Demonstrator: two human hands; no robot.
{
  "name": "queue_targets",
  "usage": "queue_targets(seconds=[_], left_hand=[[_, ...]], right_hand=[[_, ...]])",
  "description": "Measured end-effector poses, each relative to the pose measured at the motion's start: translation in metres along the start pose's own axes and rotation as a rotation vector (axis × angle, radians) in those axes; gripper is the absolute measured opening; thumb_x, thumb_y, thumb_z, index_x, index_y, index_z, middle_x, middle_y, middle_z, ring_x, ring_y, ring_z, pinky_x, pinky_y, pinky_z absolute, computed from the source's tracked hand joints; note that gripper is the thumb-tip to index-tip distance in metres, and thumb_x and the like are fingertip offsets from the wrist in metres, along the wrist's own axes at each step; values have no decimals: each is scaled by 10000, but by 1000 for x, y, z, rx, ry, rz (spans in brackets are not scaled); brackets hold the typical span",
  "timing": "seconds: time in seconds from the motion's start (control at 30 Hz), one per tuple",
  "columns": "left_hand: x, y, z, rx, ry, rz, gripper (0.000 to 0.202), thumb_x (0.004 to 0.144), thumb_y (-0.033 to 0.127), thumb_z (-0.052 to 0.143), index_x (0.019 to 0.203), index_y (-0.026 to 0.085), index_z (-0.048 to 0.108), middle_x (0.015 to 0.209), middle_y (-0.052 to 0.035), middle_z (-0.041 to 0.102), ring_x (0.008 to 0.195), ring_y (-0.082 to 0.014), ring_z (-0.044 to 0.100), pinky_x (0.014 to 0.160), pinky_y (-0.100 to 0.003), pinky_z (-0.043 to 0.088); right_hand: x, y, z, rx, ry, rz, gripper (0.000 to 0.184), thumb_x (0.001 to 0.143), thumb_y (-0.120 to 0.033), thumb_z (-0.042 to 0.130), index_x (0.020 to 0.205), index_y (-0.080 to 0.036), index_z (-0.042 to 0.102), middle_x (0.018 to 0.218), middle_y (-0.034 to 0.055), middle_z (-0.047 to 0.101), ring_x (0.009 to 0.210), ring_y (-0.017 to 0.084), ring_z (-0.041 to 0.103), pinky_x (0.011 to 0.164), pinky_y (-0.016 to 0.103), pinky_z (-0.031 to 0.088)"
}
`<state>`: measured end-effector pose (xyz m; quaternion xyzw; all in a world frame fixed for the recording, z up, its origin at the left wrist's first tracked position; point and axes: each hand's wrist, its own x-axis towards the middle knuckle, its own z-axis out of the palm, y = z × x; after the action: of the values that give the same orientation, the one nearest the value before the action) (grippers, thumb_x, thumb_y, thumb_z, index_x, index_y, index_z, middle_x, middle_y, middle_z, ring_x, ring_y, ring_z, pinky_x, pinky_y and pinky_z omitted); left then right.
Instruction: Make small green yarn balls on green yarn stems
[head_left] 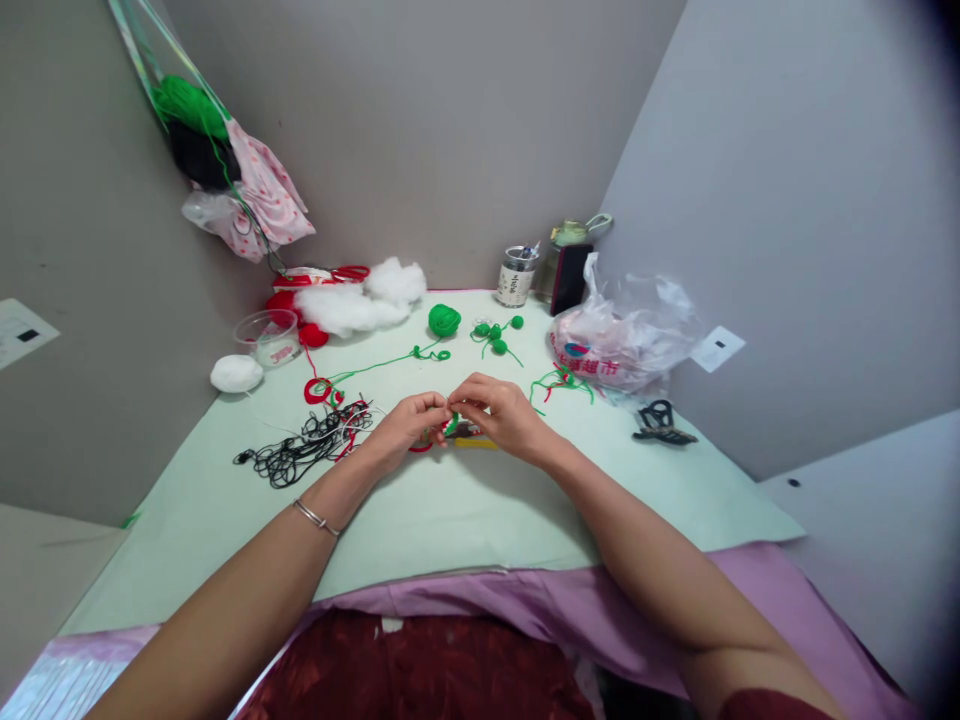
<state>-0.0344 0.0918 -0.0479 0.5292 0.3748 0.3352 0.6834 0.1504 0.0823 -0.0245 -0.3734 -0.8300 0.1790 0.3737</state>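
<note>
My left hand (409,428) and my right hand (504,415) meet above the middle of the table, fingertips pinched together. Between them is a small green, white and red yarn piece (451,426), mostly hidden by the fingers. The left fingers close on its side; the right thumb and forefinger pinch at its top edge. Whether a needle or hook is in the right fingers cannot be made out. Under the hands lie a yellow strip-like item (477,443) and some red yarn (420,449), both partly covered.
Tangled black yarn (292,450) lies left, with white stuffing (349,306) behind. A green yarn ball (445,320) and small green balls (499,346) sit further back. A pen tin (516,277), phone (571,280), plastic bag (622,335) and black hair claw (663,424) stand right.
</note>
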Motion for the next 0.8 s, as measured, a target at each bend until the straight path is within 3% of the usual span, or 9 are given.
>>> queue_targets(seconds=[0.1,0.2,0.3,0.43,0.5,0.6,0.8], left_hand=[[1,-1,-2,4,-5,10,243,738,352,683,807,155,560,699,36,535,513,-65,527,544,-204,453],[3,-5,-4,23,10,31,248,733,358,682,775,152,551,699,34,525,523,-70,520,572,-226,486],[3,-7,-3,20,-1,10,271,727,371,689,747,151,531,701,28,530,522,-73,522,592,-245,506],[-1,-2,0,-39,-67,9,267,745,356,693,849,169,533,741,16,568,571,-84,546,665,-279,536],[-2,2,0,-48,-87,11,270,742,329,707,876,184,523,675,43,536,544,-75,512,648,-272,537],[-3,6,-1,-95,-146,44,242,762,312,698,888,192,531,642,61,488,527,-60,454,634,-250,535],[-4,8,-3,-236,-143,31,248,785,342,692,914,170,570,735,34,518,586,-51,492,724,-246,549]], right_hand=[[-1,-3,4,7,103,-98,149,909,-190,522,905,-187,670,946,64,618,754,122,565,649,241,441],[-1,-10,7,107,173,-106,150,925,-224,505,908,-187,650,971,79,622,771,133,573,650,256,460],[1,-16,5,330,152,61,161,938,-311,488,921,-187,590,915,62,638,664,114,578,575,242,454],[5,-12,-2,726,-68,338,224,928,-430,485,921,-206,475,615,-40,578,469,94,518,436,196,374],[7,-7,-7,856,0,360,244,887,-429,560,881,-200,476,510,-86,461,424,75,435,434,187,352],[10,-1,-14,997,209,360,262,832,-404,642,832,-191,489,497,-111,305,424,54,314,443,183,311],[11,9,-19,1034,205,494,260,781,-366,675,852,-185,502,567,-70,432,499,75,436,468,202,327]])
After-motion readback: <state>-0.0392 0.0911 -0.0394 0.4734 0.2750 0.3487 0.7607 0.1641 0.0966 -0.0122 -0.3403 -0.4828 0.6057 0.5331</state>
